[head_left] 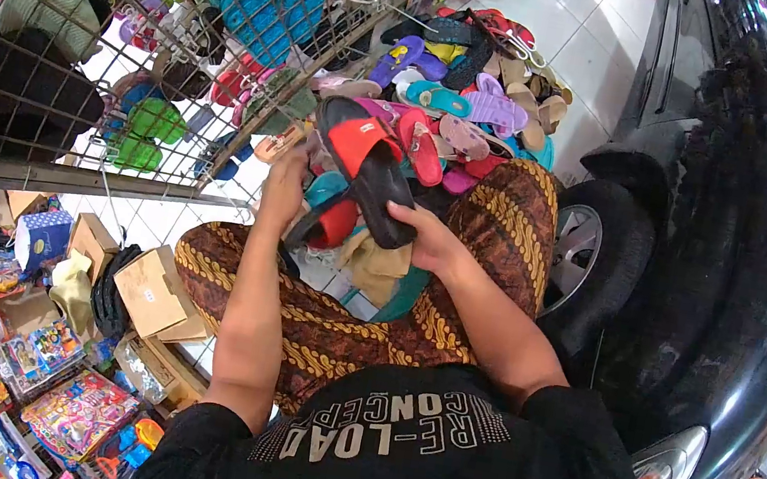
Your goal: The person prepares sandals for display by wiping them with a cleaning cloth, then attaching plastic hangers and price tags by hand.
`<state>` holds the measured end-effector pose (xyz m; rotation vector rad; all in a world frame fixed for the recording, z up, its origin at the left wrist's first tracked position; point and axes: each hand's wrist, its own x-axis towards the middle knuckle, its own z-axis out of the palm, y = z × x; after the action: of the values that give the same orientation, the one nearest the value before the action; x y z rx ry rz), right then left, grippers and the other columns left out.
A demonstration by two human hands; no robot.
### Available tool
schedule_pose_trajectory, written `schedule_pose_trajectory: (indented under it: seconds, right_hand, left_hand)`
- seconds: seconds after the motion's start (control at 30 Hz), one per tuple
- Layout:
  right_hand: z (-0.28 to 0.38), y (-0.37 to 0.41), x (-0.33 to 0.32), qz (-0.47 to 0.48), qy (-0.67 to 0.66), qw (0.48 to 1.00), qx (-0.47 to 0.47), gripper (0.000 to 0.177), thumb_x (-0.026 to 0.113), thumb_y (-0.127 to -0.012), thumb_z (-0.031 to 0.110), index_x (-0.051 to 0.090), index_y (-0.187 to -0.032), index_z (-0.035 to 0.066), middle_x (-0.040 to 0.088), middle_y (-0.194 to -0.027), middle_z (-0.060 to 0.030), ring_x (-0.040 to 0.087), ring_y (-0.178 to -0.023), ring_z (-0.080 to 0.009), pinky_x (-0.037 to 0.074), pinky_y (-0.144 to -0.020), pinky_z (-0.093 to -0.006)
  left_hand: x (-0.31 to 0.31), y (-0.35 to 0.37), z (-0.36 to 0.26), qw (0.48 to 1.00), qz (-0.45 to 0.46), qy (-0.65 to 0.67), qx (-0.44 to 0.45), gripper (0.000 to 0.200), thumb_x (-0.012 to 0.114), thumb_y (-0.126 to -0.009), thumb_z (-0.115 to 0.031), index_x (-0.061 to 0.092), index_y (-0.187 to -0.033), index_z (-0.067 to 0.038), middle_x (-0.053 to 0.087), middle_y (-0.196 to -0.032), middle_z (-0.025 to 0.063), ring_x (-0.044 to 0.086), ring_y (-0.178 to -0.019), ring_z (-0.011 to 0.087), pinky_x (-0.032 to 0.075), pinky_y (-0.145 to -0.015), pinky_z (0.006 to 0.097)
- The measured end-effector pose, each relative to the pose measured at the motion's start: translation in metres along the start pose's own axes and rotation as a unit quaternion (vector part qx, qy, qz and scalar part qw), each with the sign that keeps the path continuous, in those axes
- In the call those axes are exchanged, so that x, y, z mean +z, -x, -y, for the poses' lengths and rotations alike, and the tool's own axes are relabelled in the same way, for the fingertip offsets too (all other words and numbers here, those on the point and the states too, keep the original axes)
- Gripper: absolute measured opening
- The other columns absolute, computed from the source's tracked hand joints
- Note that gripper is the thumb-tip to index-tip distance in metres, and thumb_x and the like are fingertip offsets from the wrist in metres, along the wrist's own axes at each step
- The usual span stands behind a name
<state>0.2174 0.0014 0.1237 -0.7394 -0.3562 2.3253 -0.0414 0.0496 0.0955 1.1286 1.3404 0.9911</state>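
Observation:
A black slide sandal with a red strap [382, 138] is gripped by its lower end in my right hand [426, 239], its sole tilted up and away from me. Close to the wire rack, my left hand [283, 187] is raised with its fingers bent together by a small tan piece [278, 144]; what it grips is partly hidden. Below the held sandal, a second black slide with a red strap [335, 223] lies over my lap area, beside crumpled tan paper or cloth [377, 267].
A heap of colourful sandals [456, 110] covers the tiled floor ahead. The wire rack [202, 174], hung with footwear, stands at the left. A dark car [726, 256] with its wheel [596, 245] is close on my right. Cardboard boxes [156, 293] and packaged toys [86, 413] lie lower left.

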Motion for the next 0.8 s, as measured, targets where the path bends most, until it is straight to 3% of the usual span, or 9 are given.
schedule_pose_trajectory:
  seconds: [0.07,0.1,0.2,0.23,0.3,0.47,0.53,0.67,0.8]
  right_hand:
    - [0.007,0.004,-0.001,-0.010,-0.024,1.000,-0.007,0.049,0.068,-0.091,0.028,0.053,-0.131,0.003,0.064,-0.117,-0.0096,0.064,-0.103,-0.0198,0.051,-0.091,-0.0346]
    - [0.011,0.007,0.001,-0.017,-0.033,0.999,-0.006,0.048,0.067,-0.091,0.028,0.054,-0.130,0.002,0.066,-0.115,-0.0102,0.065,-0.102,-0.0209,0.051,-0.091,-0.0359]
    - [0.018,0.013,0.002,0.025,-0.053,0.998,-0.012,0.047,0.066,-0.091,0.029,0.055,-0.129,0.002,0.067,-0.113,-0.0113,0.067,-0.100,-0.0223,0.052,-0.090,-0.0376]
    - [0.020,0.016,0.006,0.022,-0.074,0.997,-0.004,0.047,0.063,-0.093,0.031,0.055,-0.129,0.002,0.068,-0.112,-0.0143,0.068,-0.098,-0.0249,0.052,-0.090,-0.0397]
    - [0.023,0.019,0.011,0.042,-0.108,0.993,0.000,0.044,0.063,-0.093,0.032,0.057,-0.125,0.003,0.068,-0.110,-0.0128,0.067,-0.097,-0.0233,0.052,-0.089,-0.0381]
    - [0.028,0.028,0.020,0.011,-0.128,0.991,-0.044,0.040,0.062,-0.093,0.034,0.062,-0.120,0.004,0.070,-0.105,-0.0109,0.068,-0.094,-0.0234,0.052,-0.087,-0.0374]
    - [0.045,0.038,0.028,-0.009,-0.077,0.996,-0.046,0.042,0.064,-0.091,0.023,0.056,-0.128,0.005,0.068,-0.111,-0.0108,0.067,-0.098,-0.0225,0.052,-0.089,-0.0378]
    - [0.079,0.060,0.069,-0.053,0.117,0.985,-0.118,0.062,0.066,-0.086,0.008,0.041,-0.142,0.004,0.058,-0.127,-0.0102,0.060,-0.111,-0.0195,0.048,-0.096,-0.0357]
    - [0.096,0.065,0.079,-0.109,0.256,0.943,-0.180,0.061,0.067,-0.083,0.009,0.042,-0.139,0.003,0.057,-0.123,-0.0076,0.056,-0.113,-0.0164,0.044,-0.099,-0.0328]
  left_hand:
    - [-0.017,0.001,0.027,0.976,0.146,-0.160,-0.006,0.047,0.055,-0.097,-0.016,0.045,-0.140,0.000,0.054,-0.136,0.0169,0.051,-0.128,0.0265,0.041,-0.105,0.0360]
    - [-0.017,0.009,0.027,0.936,0.201,-0.253,0.137,0.071,0.073,-0.082,-0.009,0.040,-0.146,-0.008,0.054,-0.137,0.0167,0.049,-0.131,0.0265,0.039,-0.108,0.0371]
    - [0.002,0.024,-0.015,0.873,0.361,-0.325,-0.034,0.103,0.082,-0.074,-0.015,0.020,-0.156,-0.014,0.026,-0.158,0.0149,0.029,-0.145,0.0260,0.029,-0.117,0.0386]
    - [0.012,0.030,-0.043,0.879,0.355,-0.308,-0.079,0.119,0.088,-0.067,-0.023,0.011,-0.157,-0.017,0.025,-0.159,0.0130,0.028,-0.145,0.0263,0.027,-0.117,0.0391]
    - [0.028,0.037,-0.043,0.935,0.295,-0.198,-0.011,0.117,0.087,-0.070,-0.022,0.009,-0.157,-0.015,0.026,-0.159,0.0121,0.031,-0.144,0.0251,0.031,-0.114,0.0386]
    - [0.034,0.031,-0.017,0.987,0.158,0.016,-0.014,0.091,0.080,-0.078,-0.017,0.027,-0.151,-0.007,0.044,-0.146,0.0100,0.045,-0.131,0.0204,0.041,-0.106,0.0353]
    - [0.023,0.027,0.002,0.993,0.084,0.061,-0.059,0.073,0.077,-0.080,-0.014,0.040,-0.143,-0.005,0.053,-0.137,0.0080,0.051,-0.124,0.0188,0.042,-0.104,0.0347]
    - [0.022,0.029,-0.003,0.920,0.098,0.372,0.070,0.063,0.074,-0.081,-0.016,0.047,-0.137,-0.003,0.057,-0.132,0.0091,0.055,-0.121,0.0216,0.043,-0.105,0.0374]
    - [0.023,0.033,-0.019,0.895,0.092,0.432,0.066,0.075,0.079,-0.075,-0.024,0.044,-0.139,-0.005,0.059,-0.130,0.0111,0.059,-0.118,0.0287,0.048,-0.102,0.0428]
